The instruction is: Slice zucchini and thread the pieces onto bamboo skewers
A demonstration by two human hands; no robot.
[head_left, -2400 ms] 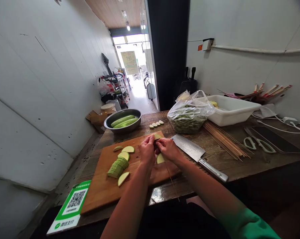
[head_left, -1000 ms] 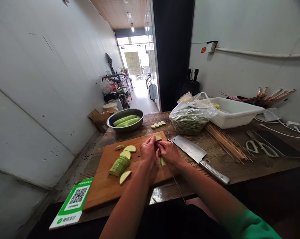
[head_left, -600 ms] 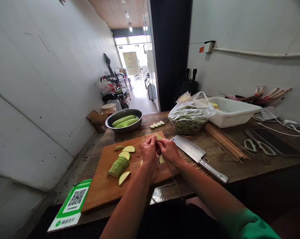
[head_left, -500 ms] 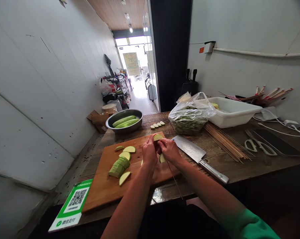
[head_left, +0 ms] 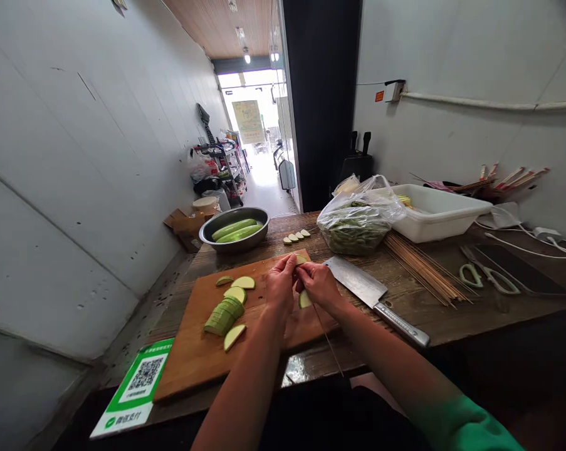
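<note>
Over the far right part of the wooden cutting board (head_left: 183, 354), my left hand (head_left: 279, 283) is closed on a pale green-edged zucchini slice (head_left: 301, 258). My right hand (head_left: 319, 285) is pinched round a thin wooden skewer (head_left: 330, 343), whose lower end runs down past the board's front edge. The fingers hide where skewer and slice meet. Another slice (head_left: 304, 299) shows just below my right hand; whether it touches the skewer I cannot tell. Left of my hands lie a leaning row of cut zucchini (head_left: 224, 314) and several loose slices (head_left: 234, 337).
A cleaver (head_left: 358, 283) lies right of the board, near bundled skewers (head_left: 421, 266) and scissors (head_left: 489, 275). Behind stand a bowl (head_left: 207, 241) of whole zucchini, a filled plastic bag (head_left: 355, 222) and a white tub (head_left: 445, 222). Four-sided green QR card (head_left: 132, 388) sits front left.
The zucchini slice between my fingers has tilted, showing less of its pale face. My hands have stayed close together, nearly in place.
</note>
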